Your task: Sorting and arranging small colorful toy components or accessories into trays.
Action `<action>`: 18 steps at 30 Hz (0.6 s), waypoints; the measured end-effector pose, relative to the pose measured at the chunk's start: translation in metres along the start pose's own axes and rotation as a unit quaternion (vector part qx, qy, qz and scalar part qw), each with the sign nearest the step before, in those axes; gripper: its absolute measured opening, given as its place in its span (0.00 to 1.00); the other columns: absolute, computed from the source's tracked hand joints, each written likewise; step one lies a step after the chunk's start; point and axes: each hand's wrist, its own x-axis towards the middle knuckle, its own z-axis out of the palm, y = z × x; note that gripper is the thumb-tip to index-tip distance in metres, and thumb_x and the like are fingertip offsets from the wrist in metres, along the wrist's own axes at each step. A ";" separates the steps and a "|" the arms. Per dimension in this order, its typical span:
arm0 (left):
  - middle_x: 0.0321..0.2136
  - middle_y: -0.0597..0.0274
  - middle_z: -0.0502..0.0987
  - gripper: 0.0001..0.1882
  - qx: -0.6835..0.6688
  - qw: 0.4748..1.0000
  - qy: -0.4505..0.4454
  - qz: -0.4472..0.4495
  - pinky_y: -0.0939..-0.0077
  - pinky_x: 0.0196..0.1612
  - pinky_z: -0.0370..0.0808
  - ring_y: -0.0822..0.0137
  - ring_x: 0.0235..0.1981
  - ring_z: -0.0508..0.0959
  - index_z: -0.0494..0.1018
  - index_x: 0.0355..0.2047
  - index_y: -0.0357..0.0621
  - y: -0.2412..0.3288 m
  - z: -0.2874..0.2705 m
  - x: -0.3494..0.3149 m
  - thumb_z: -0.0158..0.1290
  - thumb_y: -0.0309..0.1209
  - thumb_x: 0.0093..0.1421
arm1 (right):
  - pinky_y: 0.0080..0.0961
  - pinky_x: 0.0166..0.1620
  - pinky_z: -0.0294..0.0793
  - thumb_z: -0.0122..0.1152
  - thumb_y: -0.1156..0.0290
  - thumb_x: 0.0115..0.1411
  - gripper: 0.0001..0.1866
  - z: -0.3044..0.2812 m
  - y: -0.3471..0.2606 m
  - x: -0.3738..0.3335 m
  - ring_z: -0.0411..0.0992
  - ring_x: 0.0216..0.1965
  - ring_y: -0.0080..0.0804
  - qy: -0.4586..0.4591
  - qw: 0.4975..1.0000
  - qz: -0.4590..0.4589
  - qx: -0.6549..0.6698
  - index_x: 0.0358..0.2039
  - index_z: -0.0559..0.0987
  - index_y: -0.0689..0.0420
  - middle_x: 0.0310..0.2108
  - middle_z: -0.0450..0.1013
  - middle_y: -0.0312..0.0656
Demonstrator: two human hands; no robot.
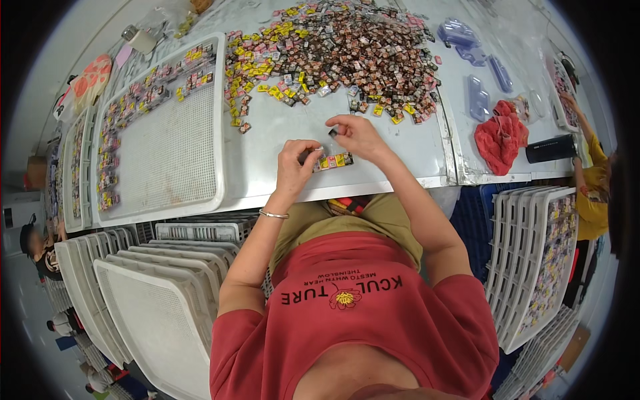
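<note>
At the table's front edge, my left hand (pixel 297 163) is closed in a pinch at the left end of a short row of small blocks (pixel 335 161) with pink, yellow and dark faces. Some of what its fingertips hold is hidden. My right hand (pixel 360 138) hovers just above and to the right of that row. Between its thumb and fingertips is one small dark block (pixel 333 133). Beyond both hands spreads a large heap of small blocks (pixel 373 57), mostly dark and brown, with yellow and pink ones toward the left.
A white mesh tray (pixel 177 150) at left holds rows of blocks along its far and left sides. Stacked trays (pixel 150 313) stand below the table on both sides. At right lie a red cloth (pixel 498 140), a black tumbler (pixel 551 149) and clear bluish plastic cases (pixel 477 99). A co-worker's arm (pixel 581 117) reaches in.
</note>
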 end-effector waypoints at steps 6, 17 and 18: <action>0.24 0.61 0.73 0.04 0.094 0.994 0.015 0.053 0.68 0.33 0.66 0.60 0.27 0.69 0.76 0.26 0.41 -0.002 0.010 0.007 0.58 0.22 0.47 | 0.20 0.24 0.71 0.59 0.73 0.50 0.07 -0.013 0.016 0.006 0.72 0.21 0.25 0.075 0.981 0.114 0.141 0.31 0.77 0.60 0.22 0.71 0.37; 0.41 0.55 0.72 0.17 0.189 0.968 -0.028 0.165 0.65 0.45 0.67 0.54 0.43 0.70 0.74 0.39 0.41 0.021 0.004 -0.004 0.59 0.29 0.48 | 0.40 0.38 0.73 0.53 0.76 0.51 0.07 -0.013 -0.008 0.077 0.73 0.36 0.46 0.137 0.929 -0.143 -0.313 0.30 0.79 0.56 0.33 0.71 0.43; 0.41 0.55 0.72 0.17 0.189 0.968 -0.031 0.165 0.65 0.45 0.67 0.54 0.43 0.70 0.74 0.39 0.41 0.018 0.004 -0.004 0.59 0.29 0.48 | 0.40 0.39 0.74 0.52 0.78 0.51 0.07 -0.010 -0.004 0.083 0.73 0.37 0.46 0.116 0.912 -0.187 -0.346 0.30 0.78 0.57 0.34 0.71 0.44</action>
